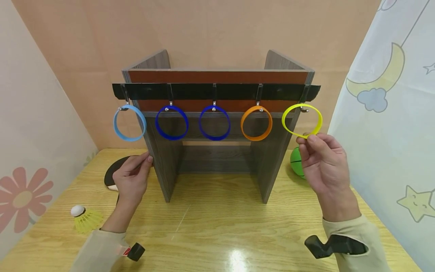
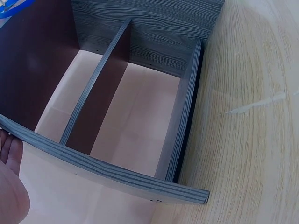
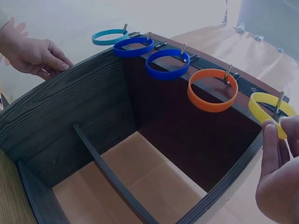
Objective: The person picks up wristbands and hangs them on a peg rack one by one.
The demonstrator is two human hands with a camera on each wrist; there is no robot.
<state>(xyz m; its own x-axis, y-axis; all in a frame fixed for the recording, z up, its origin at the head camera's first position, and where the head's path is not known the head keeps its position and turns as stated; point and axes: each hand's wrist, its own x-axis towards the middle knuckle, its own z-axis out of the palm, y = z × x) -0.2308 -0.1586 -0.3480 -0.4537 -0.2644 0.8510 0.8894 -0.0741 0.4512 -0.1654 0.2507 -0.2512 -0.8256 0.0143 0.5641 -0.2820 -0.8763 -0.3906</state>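
Note:
My right hand [image 1: 326, 162] pinches the lower edge of a yellow wristband [image 1: 319, 126] between thumb and fingers. The band's top loops over the rightmost metal hook [image 1: 304, 110]. On the other hooks hang a light blue wristband [image 1: 145, 124], two dark blue wristbands [image 1: 186, 126] [image 1: 229, 126] and an orange wristband [image 1: 270, 124]. My left hand [image 1: 132, 177] touches the outer side of the grey wooden shelf [image 1: 159, 162] near its left panel's front edge. In the left wrist view, its fingers [image 2: 13, 151] lie against that panel's outside; no thumb shows on the inner face.
A black strip [image 1: 193, 91] carrying the hooks runs across the shelf's front and juts past both sides. Left of the shelf lie a black paddle [image 1: 113, 170] and a yellow shuttlecock [image 1: 86, 219]. A green ball [image 1: 296, 162] sits at the right, on the wooden table [image 1: 217, 226].

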